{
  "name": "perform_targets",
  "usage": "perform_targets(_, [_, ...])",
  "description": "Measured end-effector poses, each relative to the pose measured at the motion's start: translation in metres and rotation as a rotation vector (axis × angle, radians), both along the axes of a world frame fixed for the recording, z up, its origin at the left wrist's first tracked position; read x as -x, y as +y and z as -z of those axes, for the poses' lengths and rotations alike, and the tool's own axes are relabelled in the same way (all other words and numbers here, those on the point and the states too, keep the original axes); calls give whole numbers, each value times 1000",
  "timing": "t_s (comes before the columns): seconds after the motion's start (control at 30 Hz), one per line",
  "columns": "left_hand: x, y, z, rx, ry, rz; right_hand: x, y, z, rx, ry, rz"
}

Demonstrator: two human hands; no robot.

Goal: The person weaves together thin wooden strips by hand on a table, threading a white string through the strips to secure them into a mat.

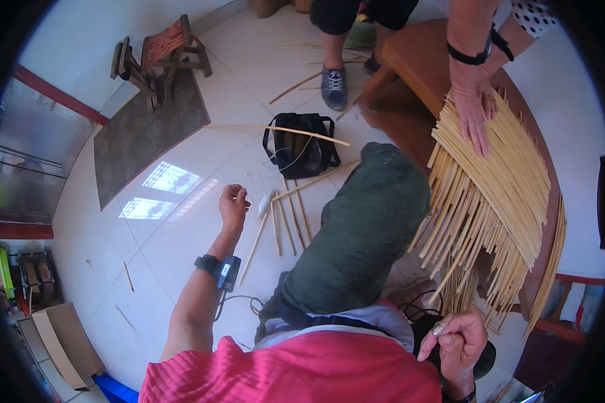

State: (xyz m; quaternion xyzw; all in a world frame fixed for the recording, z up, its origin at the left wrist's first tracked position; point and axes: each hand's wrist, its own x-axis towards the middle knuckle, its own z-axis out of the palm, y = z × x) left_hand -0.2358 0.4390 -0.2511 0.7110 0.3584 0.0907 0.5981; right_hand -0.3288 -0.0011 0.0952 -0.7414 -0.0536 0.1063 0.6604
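Hands well apart. L hand (233,199) is out over the tiled floor (175,269), fingers curled in twd the thumb, nearly closed; a fine pale thread (249,180) shows nr the fingertips, but can't make out if I've got hold of it. Small white bundle (265,203) is just beside that hand. R hand (458,342) is down low nr my body, fingers half bent & thumb close in, ring (437,330) on one finger; no way to see if anything's pinched in it.

Big fan of straw-col'd stalks (497,181) lies on the brown bench (417,50) to my R, one layer slanting across another, loose ends poking out twd me. Co-worker's hand (474,121) lies palm down on top, fingers out, dk band (474,57) at the wrist.

On the floor ahead: blk bag (302,160) w/ handles, a stick (323,137) resting across its top. Few thin sticks (277,225) lie btwn L hand & my bent leg (376,221), which is in dk green. Strap w/ small boxy device (228,272) sits on my L wrist. Up L, a low stool (165,47) w/ reddish seat stands by a grey mat (148,134); cardboard box (64,342) is low L.
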Motion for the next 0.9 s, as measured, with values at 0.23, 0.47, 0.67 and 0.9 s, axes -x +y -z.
perform_targets(0.23, [3,2,55,-406,249,295,-10,19,0,100,38,-70])
perform_targets(0.47, [-13,-31,94,-604,547,300,-9,24,1,136,54,-68])
perform_targets(0.67, [23,0,115,-510,530,337,-10,23,1,116,52,-96])
perform_targets(0.9, [74,26,80,-655,618,553,-11,21,4,76,103,-138])
